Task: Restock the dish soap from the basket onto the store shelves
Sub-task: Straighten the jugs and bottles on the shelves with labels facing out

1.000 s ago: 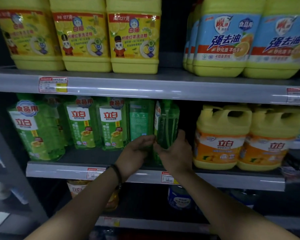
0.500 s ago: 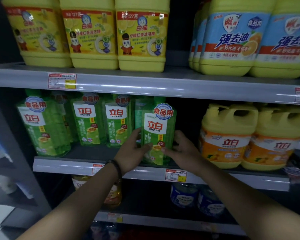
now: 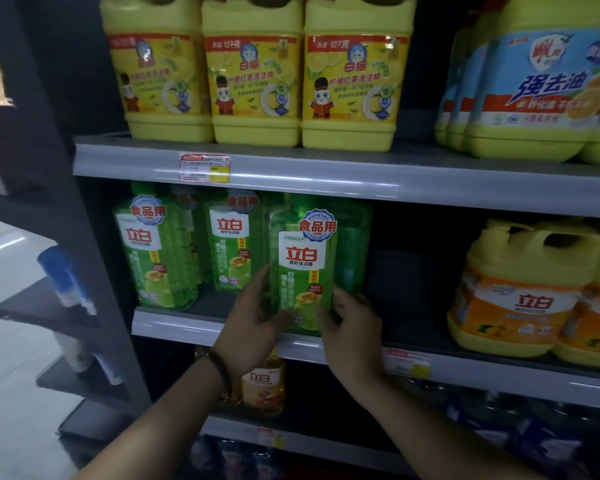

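A green dish soap bottle (image 3: 303, 271) with a white and red label stands upright at the front edge of the middle shelf (image 3: 174, 322), its label facing me. My left hand (image 3: 253, 317) holds its lower left side, thumb across the front. My right hand (image 3: 352, 323) grips its lower right side with curled fingers. Other green bottles of the same soap (image 3: 156, 251) stand to the left and behind. The basket is out of view.
Yellow jugs (image 3: 253, 74) line the top shelf, blue-labelled jugs (image 3: 534, 84) at right. Orange-labelled yellow jugs (image 3: 520, 289) stand on the middle shelf's right, with a dark gap between them and the green bottles. An amber bottle (image 3: 264, 386) sits on the lower shelf. An aisle floor opens at left.
The bottle was turned from side-on to label-forward and now stands nearer the shelf's front edge. Both hands stayed on its lower sides. My view shifted left.
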Demonstrator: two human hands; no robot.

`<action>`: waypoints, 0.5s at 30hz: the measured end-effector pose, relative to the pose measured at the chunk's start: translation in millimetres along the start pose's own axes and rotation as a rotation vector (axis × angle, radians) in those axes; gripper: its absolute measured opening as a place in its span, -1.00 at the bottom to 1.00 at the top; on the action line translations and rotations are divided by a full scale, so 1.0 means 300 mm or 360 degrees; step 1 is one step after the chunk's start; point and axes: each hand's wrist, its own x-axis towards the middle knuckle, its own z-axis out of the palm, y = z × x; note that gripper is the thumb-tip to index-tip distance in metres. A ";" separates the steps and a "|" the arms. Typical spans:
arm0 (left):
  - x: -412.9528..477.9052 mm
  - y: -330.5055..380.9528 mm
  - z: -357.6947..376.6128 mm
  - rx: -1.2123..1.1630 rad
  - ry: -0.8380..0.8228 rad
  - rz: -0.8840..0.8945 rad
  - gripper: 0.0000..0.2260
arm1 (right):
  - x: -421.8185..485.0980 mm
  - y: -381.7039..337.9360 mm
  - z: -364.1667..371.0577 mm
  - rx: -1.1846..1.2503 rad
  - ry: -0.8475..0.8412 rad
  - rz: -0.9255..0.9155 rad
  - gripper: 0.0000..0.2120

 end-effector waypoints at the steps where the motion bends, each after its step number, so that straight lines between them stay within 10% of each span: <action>1: -0.001 -0.016 -0.026 0.0029 0.0010 0.0016 -0.38 | -0.005 -0.012 0.027 0.0022 -0.0004 -0.0014 -0.62; 15: -0.023 -0.083 -0.301 0.0209 0.0215 0.0028 -0.33 | -0.024 -0.212 0.311 0.0132 -0.0304 -0.0055 -0.37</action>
